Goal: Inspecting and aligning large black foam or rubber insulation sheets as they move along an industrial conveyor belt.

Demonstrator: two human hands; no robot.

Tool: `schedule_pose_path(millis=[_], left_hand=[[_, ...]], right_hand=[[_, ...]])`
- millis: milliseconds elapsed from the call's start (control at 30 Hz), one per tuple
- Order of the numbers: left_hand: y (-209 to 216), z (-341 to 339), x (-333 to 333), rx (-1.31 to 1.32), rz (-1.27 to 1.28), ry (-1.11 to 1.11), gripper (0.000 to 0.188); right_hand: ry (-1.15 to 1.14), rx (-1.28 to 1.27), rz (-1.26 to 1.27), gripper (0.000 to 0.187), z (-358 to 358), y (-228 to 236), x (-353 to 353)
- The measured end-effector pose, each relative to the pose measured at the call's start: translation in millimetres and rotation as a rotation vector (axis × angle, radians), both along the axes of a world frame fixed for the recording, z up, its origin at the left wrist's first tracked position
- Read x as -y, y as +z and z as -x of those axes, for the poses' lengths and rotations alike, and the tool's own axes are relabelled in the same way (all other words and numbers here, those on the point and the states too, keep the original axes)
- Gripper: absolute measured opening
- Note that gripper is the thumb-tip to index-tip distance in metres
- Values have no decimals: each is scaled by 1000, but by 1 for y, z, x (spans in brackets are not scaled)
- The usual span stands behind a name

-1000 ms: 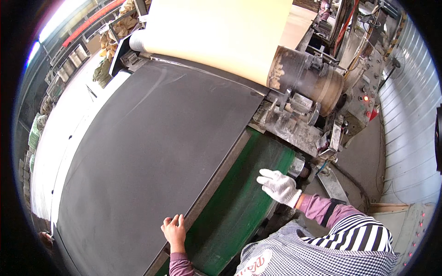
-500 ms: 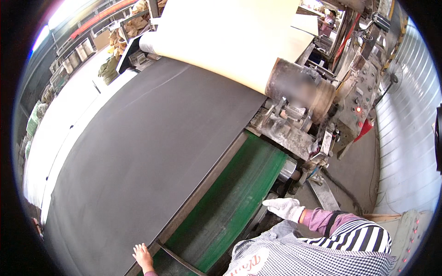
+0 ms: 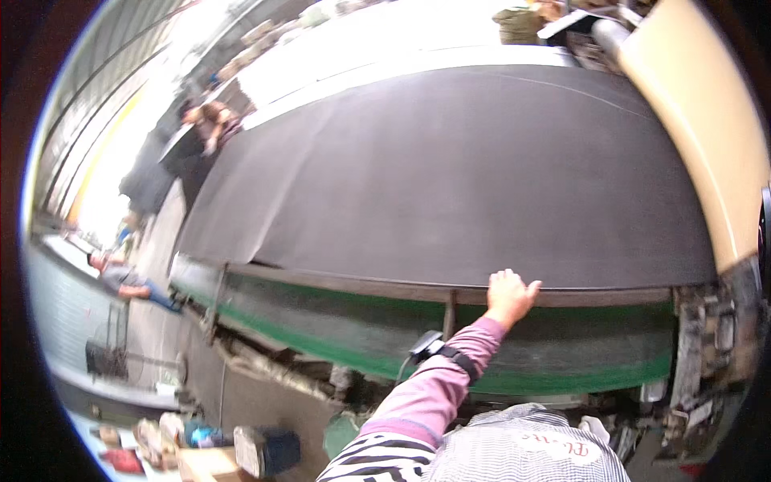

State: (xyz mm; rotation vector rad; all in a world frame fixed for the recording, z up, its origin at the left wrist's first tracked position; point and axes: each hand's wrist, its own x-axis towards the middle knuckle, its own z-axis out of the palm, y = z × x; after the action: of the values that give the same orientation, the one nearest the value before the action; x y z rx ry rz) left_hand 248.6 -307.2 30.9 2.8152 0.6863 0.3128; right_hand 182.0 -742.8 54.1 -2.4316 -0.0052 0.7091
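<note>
My bare left hand lies at the near edge of a wide black sheet, fingers stretched over the edge and thumb apart. It grips nothing that I can see. Below the sheet runs a green conveyor belt, with my left forearm reaching across it. Beside my checked apron, a small bit of my white-gloved right hand shows; its fingers cannot be made out. At the far right the black sheet meets a cream-coloured sheet. A crease or overlap crosses the black sheet toward its left end.
Machine parts stand at the belt's right end. A person bends at the sheet's far left end, and another person is farther off on the left. A floor fan and a box are at lower left.
My view has swung left, bringing the sheet's left end and two people into sight. My left hand still lies at the sheet's edge; my right hand is now mostly hidden.
</note>
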Motion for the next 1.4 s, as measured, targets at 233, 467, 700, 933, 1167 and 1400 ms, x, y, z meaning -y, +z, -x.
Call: schedule_pose_path(millis=[233, 467, 700, 933, 1167, 1400], left_hand=[[-29, 112, -142, -96, -407, 144, 36], [-41, 134, -173, -50, -42, 153, 47], [-26, 58, -93, -53, -29, 20, 47], [0, 20, -40, 104, 414, -300, 56], [30, 94, -117, 565, 20, 219, 21], [-11, 174, -251, -270, 50, 766, 86]], right_hand=[[18, -69, 1, 30, -22, 12, -10], [253, 79, 158, 37, -21, -19, 22], [236, -77, 191, 41, -3, 1, 23], [247, 26, 76, 36, -19, 19, -16], [442, 570, -247, 32, -120, 33, -131], [805, 494, -196, 63, -153, 58, -353]])
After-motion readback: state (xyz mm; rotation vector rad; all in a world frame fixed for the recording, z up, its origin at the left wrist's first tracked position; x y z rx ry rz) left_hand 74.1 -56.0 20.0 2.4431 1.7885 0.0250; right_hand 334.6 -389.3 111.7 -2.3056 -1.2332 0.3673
